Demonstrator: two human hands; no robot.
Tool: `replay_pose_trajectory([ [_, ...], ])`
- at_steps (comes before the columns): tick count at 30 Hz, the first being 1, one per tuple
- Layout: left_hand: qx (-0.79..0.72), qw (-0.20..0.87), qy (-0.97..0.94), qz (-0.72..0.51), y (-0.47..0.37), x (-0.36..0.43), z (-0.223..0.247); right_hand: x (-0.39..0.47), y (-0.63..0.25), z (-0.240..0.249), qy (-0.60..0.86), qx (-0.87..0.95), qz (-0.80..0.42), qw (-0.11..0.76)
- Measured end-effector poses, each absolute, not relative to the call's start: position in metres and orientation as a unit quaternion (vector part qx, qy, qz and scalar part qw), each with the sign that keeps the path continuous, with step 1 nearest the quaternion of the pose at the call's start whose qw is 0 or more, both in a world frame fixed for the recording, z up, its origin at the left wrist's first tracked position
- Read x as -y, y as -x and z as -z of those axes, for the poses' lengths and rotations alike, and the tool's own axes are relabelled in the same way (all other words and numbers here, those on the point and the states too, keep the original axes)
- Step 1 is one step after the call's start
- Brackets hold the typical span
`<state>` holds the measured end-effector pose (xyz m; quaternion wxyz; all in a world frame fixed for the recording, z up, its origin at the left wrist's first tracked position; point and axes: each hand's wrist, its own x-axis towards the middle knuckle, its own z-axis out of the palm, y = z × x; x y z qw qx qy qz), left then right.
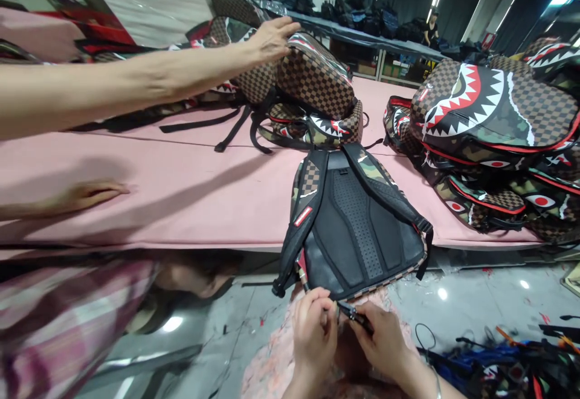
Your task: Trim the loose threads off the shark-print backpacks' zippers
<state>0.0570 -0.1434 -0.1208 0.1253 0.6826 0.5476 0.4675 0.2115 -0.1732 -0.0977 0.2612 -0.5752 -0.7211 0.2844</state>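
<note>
A backpack (357, 223) lies on the pink table with its black padded back panel and shoulder straps facing up. Its bottom end sticks out over the table edge toward me. My left hand (315, 329) is closed in a pinch at that end, by the lower left corner; what sits between its fingers is too small to make out. Close beside it, my right hand (380, 335) grips small dark thread snips (350, 311), their metal tip pointing at my left fingertips. A strip with a red and tan end (302, 266) hangs at the bag's left side.
Stacked shark-mouth backpacks (493, 115) stand on the right of the pink table (203, 199). A co-worker's hand (272, 39) touches a checkered backpack (315, 75) at the back; the other hand (97, 193) is over the table. A pile of straps and bags (493, 363) lies lower right.
</note>
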Motion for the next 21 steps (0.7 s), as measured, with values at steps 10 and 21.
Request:
replay_pose_trajectory([
  [10,-0.583,0.225,-0.629,-0.462,-0.056,0.150,0.126,0.179,-0.217,0.098,0.581,0.739,-0.235,0.247],
  [21,-0.588,0.223,-0.623,-0.464,-0.056,0.149,0.136,0.179,-0.212,0.111,0.574,0.767,-0.181,0.222],
])
